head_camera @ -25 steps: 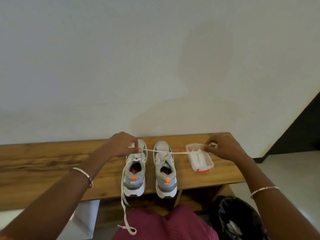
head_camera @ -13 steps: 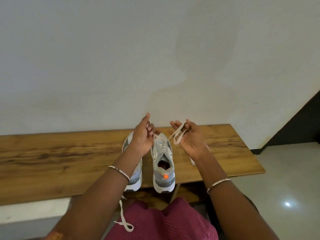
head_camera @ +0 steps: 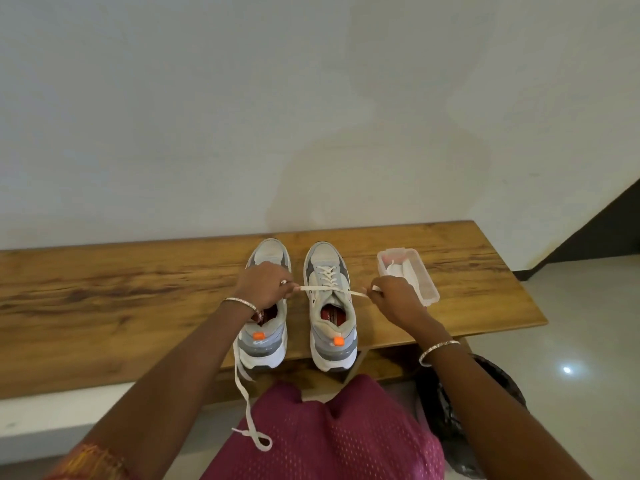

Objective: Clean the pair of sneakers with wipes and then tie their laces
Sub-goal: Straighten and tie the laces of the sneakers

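Two grey and white sneakers with orange heel tabs stand side by side on the wooden bench (head_camera: 121,299), toes to the wall. My left hand (head_camera: 265,285) hovers over the left sneaker (head_camera: 266,341) and pinches one end of the right sneaker's lace (head_camera: 327,290). My right hand (head_camera: 394,301) pinches the other end, just right of the right sneaker (head_camera: 330,327). The lace runs taut between both hands across that shoe's tongue. The left sneaker's lace (head_camera: 247,410) hangs loose over the bench's front edge, down to my lap.
A clear plastic wipes box (head_camera: 408,278) lies on the bench right of the shoes, just beyond my right hand. A black bin bag (head_camera: 446,410) sits on the floor under my right forearm. The white wall rises close behind the bench.
My hands came together above the right sneaker, holding the lace up, then dropped and pulled apart again. The lace is now stretched flat across the shoe.
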The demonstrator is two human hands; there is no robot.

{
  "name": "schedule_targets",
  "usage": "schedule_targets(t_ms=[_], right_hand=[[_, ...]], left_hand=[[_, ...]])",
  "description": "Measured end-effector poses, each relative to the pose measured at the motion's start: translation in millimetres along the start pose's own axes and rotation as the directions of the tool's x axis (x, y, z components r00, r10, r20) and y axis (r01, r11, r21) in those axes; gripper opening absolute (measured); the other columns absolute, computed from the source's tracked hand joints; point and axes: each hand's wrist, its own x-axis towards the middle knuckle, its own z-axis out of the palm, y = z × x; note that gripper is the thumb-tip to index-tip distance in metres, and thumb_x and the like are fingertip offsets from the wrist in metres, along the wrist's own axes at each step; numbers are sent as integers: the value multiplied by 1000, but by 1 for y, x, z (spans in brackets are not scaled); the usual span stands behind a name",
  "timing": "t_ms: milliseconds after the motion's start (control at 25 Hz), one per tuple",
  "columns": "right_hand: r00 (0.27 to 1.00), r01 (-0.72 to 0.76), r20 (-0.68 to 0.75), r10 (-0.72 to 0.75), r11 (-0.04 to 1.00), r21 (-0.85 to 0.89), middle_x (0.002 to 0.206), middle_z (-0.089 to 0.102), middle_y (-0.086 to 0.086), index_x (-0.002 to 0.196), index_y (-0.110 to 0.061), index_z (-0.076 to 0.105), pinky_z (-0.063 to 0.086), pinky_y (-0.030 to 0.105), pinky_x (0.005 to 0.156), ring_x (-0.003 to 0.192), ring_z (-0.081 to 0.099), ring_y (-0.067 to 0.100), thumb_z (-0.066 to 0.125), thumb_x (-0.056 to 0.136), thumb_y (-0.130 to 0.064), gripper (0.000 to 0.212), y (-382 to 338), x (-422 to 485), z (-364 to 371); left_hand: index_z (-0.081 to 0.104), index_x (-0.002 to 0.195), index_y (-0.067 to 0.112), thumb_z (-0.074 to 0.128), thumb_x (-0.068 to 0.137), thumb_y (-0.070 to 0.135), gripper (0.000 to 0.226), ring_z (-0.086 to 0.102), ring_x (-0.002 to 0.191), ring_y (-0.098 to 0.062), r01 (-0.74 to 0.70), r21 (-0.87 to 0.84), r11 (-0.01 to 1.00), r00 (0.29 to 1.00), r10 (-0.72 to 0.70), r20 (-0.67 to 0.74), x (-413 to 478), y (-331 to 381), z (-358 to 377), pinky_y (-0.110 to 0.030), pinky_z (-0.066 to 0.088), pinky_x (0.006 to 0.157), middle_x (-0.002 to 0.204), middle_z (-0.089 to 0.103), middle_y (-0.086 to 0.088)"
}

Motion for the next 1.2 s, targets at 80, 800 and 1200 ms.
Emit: schedule_targets(t_ms=[80, 800, 1200], right_hand=[[999, -23, -24, 23, 1000, -4, 67, 53, -5, 71, -19, 56, 32, 22, 55, 63, 51, 13, 58, 98, -29, 29, 1, -3, 6], [957, -282, -19, 290, 942, 181, 90, 71, -16, 95, -36, 73, 36, 37, 85, 95, 62, 10, 71, 85, -51, 19, -44, 2, 27], [977, -202, -31, 211, 963, 178, 91, 71, 3, 91, -15, 65, 52, 32, 73, 84, 63, 19, 68, 91, -26, 12, -49, 3, 27]], left_hand=[[75, 81, 25, 54, 98, 44, 32, 61, 81, -16, 39, 65, 997, 999, -39, 5, 1, 7, 3, -28, 41, 63, 85, 66, 6], [75, 95, 29, 68, 91, 38, 12, 65, 102, -20, 148, -169, 974, 980, -167, -108, 10, 66, 18, -41, 42, 98, 101, 75, 7], [69, 99, 19, 60, 96, 22, 9, 66, 86, -28, 236, -183, 955, 948, -267, -171, 5, 76, 35, -34, 51, 69, 95, 71, -8]])
